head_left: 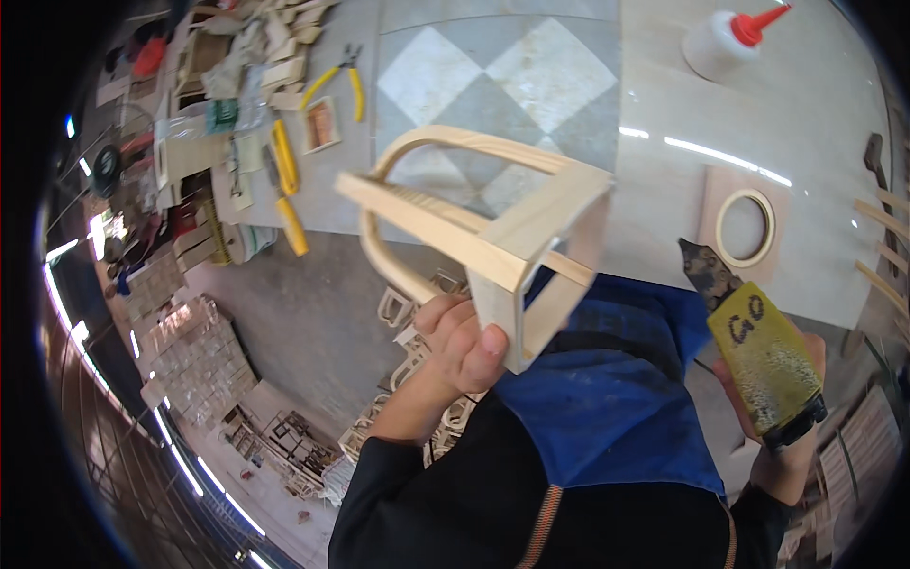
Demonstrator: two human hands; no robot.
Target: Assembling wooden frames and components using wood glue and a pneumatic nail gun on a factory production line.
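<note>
My left hand (463,343) grips a small pale wooden frame (545,213) by its lower end, fingers wrapped round one leg. The frame is tilted in front of my chest, with bent arched rails pointing to the left and a boxy end on the right. In my right hand (730,389), at the lower right, is a nail gun (766,356) with a worn yellow body and a dark metal nose pointing up and left. Its body hides most of my right fingers. The nail gun and the wooden frame are apart.
On the light worktop (654,204) lie a square wooden piece with a ring (746,228) and a white glue bottle (720,47) with a red nozzle. Yellow-handled pliers (356,87), yellow cutters (284,156) and wood offcuts (284,57) lie left. Several wooden frames (393,308) stand below.
</note>
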